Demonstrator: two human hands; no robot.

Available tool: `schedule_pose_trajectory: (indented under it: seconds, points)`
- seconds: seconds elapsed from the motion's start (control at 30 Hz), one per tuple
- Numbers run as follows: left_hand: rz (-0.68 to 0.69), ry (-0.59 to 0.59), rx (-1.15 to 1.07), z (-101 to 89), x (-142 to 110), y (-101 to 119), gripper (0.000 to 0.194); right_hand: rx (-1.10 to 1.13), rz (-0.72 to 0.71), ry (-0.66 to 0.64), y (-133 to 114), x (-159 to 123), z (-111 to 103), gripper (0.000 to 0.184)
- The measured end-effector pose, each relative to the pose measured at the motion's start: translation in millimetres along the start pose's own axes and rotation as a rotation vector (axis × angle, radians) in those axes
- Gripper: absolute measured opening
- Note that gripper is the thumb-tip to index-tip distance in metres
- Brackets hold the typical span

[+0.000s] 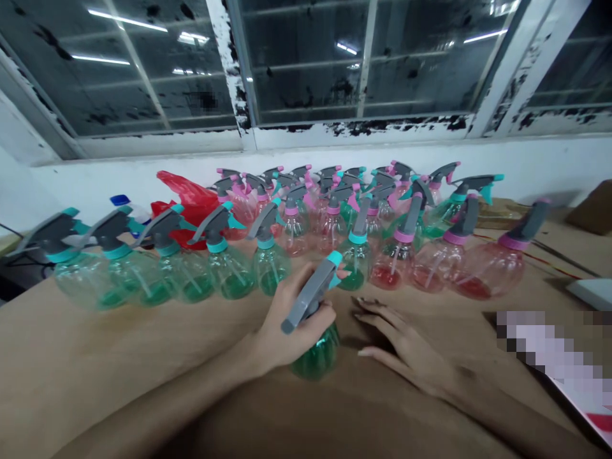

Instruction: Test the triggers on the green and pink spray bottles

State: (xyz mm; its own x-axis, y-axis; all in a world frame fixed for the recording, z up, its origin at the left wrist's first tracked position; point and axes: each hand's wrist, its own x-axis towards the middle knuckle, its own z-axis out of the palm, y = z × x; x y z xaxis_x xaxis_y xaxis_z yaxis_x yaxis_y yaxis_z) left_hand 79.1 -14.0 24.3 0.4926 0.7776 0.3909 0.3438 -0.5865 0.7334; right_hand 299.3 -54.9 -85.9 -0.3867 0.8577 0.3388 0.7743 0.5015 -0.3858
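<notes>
My left hand (291,319) is wrapped round the neck of a green spray bottle (315,357) with a grey and teal trigger head. The bottle is close to me at the middle of the table, its neck hidden by my fingers. To its right, my right hand (406,344) lies palm down on the tabletop, fingers stretched out and holding nothing. Just beyond my hands stands a row of spray bottles: green ones (234,274) with teal collars on the left, and pink ones (428,268) with pink collars on the right.
More spray bottles (332,220) crowd behind the front row, near the wall. A red plastic bag (186,197) and a blue-capped bottle (136,209) are at the back left. A brown block (593,207) sits at the back right; a partly pixelated flat item (559,363) lies nearer.
</notes>
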Motion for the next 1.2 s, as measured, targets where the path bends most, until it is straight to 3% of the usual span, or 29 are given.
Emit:
schedule_pose_trajectory:
  seconds: [0.23, 0.5, 0.9, 1.1, 1.2]
  points:
    - [-0.005, -0.010, 0.087, -6.7, 13, -4, 0.039, -0.008, 0.015, 0.008, 1, 1, 3, 0.047]
    - [-0.054, -0.060, 0.034, -8.8, 13, -6, 0.039, 0.005, 0.005, -0.007, 6, -2, 3, 0.045]
    - [-0.011, -0.041, 0.046, -8.8, 13, -6, 0.021, -0.020, 0.017, -0.054, 5, -4, 0, 0.046]
    - [0.028, -0.056, 0.061, -10.8, 13, -7, 0.034, -0.007, 0.027, -0.032, 4, -4, 0, 0.045]
    - [0.049, -0.071, 0.068, -11.3, 13, -8, 0.031, 0.017, 0.020, -0.002, 5, -5, 2, 0.045]
